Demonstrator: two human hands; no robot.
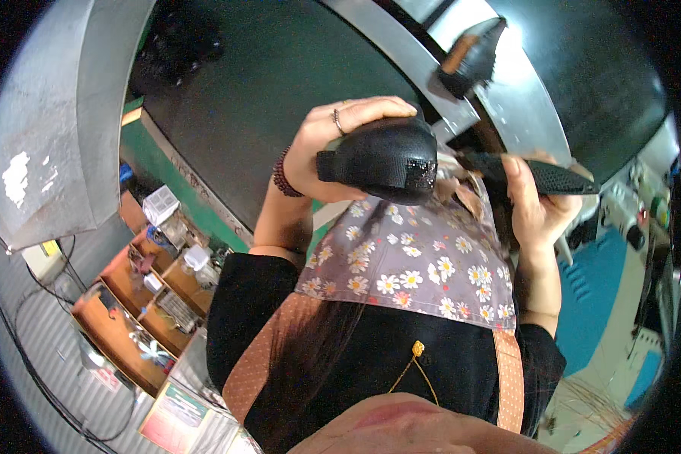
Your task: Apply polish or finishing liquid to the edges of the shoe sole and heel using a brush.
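My left hand [321,144] is closed around a black shoe [382,160], its thumb side hidden behind it. The shoe has a rounded end, a ribbed band and a glittery dark patch. To the right, my right hand [537,200] grips a flat, pointed black piece with a dotted texture that looks like a shoe sole [558,179]. The thumb lies over its near face. Shoe and sole are apart, both in front of my flowered apron [408,265]. Farther off, another black shoe [473,57] with a tan inside rests by the metal rail.
A dark belt-like surface [280,68] with metal rails [533,98] runs ahead of me. At left stand a grey metal hood [49,113] and an orange compartment shelf [106,321] with small boxes. A blue panel [601,303] and white machine parts [620,212] are at right.
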